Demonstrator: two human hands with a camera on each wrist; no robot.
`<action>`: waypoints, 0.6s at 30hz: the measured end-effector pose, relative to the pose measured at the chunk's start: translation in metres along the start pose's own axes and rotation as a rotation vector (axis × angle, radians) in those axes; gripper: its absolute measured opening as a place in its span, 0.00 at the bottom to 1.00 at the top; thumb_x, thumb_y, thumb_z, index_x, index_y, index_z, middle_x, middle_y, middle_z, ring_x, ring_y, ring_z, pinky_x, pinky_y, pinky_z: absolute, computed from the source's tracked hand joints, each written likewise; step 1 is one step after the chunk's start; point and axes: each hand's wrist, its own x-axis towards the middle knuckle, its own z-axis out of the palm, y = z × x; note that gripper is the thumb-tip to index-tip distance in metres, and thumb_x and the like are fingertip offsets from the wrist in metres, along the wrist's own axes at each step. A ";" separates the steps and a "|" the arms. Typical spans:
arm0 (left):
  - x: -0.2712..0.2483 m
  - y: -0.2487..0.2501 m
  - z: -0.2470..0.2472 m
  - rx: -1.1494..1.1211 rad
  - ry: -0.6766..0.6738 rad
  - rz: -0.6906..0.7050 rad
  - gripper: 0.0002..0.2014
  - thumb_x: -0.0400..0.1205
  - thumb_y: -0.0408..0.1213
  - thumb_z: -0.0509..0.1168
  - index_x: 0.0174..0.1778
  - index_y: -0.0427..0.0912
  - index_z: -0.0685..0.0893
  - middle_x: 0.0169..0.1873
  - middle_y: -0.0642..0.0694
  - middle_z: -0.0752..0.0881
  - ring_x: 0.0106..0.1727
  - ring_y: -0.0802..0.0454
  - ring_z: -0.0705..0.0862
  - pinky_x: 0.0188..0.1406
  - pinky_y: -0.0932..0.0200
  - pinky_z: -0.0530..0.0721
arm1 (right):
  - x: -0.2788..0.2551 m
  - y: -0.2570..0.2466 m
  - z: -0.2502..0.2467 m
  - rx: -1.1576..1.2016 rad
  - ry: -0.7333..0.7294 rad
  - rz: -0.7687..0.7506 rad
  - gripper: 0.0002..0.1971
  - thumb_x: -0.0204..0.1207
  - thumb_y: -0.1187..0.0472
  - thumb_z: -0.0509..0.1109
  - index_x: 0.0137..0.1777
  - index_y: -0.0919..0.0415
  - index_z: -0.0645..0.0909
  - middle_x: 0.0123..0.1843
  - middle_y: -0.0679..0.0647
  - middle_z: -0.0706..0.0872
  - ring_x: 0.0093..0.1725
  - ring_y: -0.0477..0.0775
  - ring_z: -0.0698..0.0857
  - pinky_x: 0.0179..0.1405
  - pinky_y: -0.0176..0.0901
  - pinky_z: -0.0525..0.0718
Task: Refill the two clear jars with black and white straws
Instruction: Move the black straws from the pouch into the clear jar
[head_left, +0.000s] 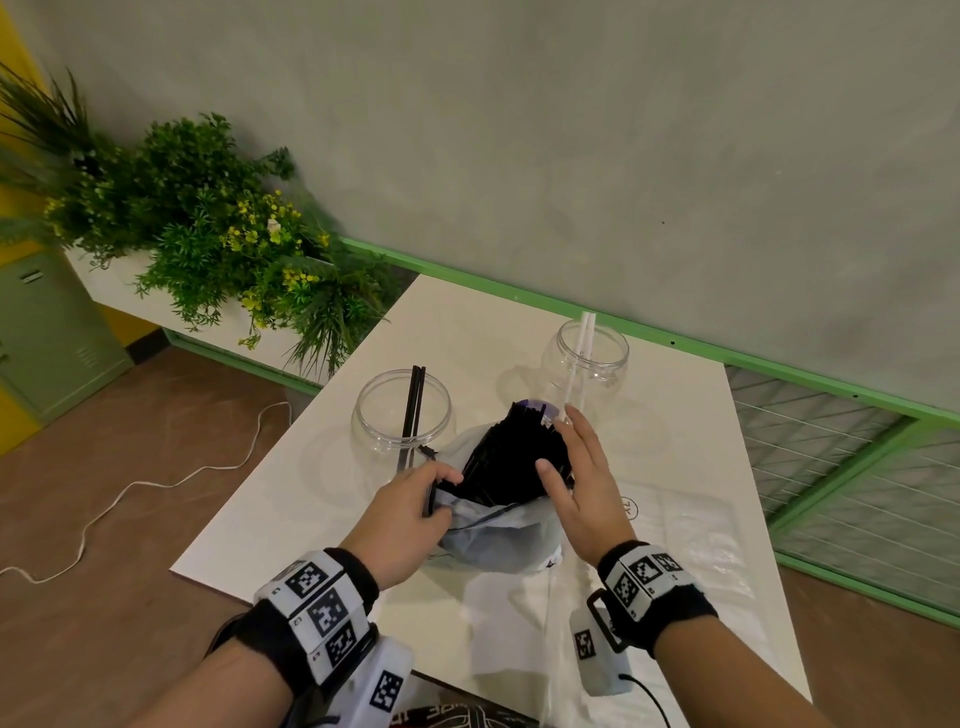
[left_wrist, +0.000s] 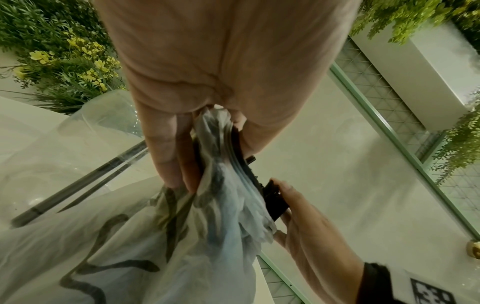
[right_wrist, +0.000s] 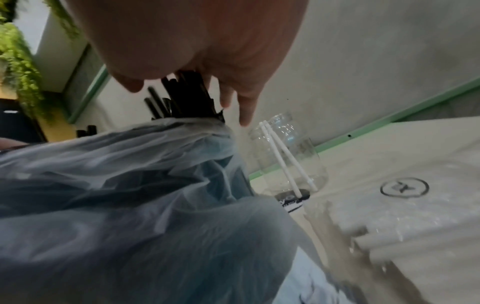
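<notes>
Two clear jars stand on the white table. The left jar holds two black straws; the right jar holds two white straws. In front of them lies a translucent plastic bag with a bundle of black straws sticking out of its mouth. My left hand pinches the bag's rim. My right hand holds the bundle between thumb and fingers, as the left wrist view shows. The bundle's lower part is hidden in the bag.
A flat clear packet marked XL lies on the table at the right. A planter of green plants stands beyond the table's left corner. A green rail with wire mesh runs along the right. A white cable lies on the floor.
</notes>
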 end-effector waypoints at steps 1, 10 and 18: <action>0.000 0.000 0.000 0.009 -0.001 -0.003 0.17 0.79 0.31 0.63 0.54 0.61 0.76 0.56 0.52 0.81 0.55 0.59 0.79 0.50 0.68 0.76 | 0.002 -0.001 -0.001 0.021 -0.053 -0.001 0.30 0.81 0.45 0.63 0.80 0.53 0.64 0.83 0.38 0.54 0.82 0.36 0.54 0.79 0.29 0.56; 0.003 0.005 -0.005 -0.006 -0.070 -0.045 0.34 0.76 0.26 0.61 0.77 0.55 0.60 0.63 0.49 0.81 0.62 0.53 0.81 0.61 0.57 0.80 | 0.023 0.004 0.003 0.317 -0.206 0.307 0.66 0.57 0.53 0.88 0.81 0.39 0.38 0.82 0.46 0.60 0.78 0.43 0.65 0.77 0.41 0.65; 0.014 0.003 -0.003 0.044 -0.115 -0.019 0.35 0.73 0.26 0.60 0.77 0.54 0.64 0.67 0.49 0.78 0.69 0.53 0.76 0.69 0.54 0.76 | 0.041 -0.011 0.017 0.304 -0.226 0.285 0.47 0.65 0.58 0.84 0.80 0.50 0.61 0.67 0.36 0.73 0.67 0.41 0.76 0.66 0.31 0.74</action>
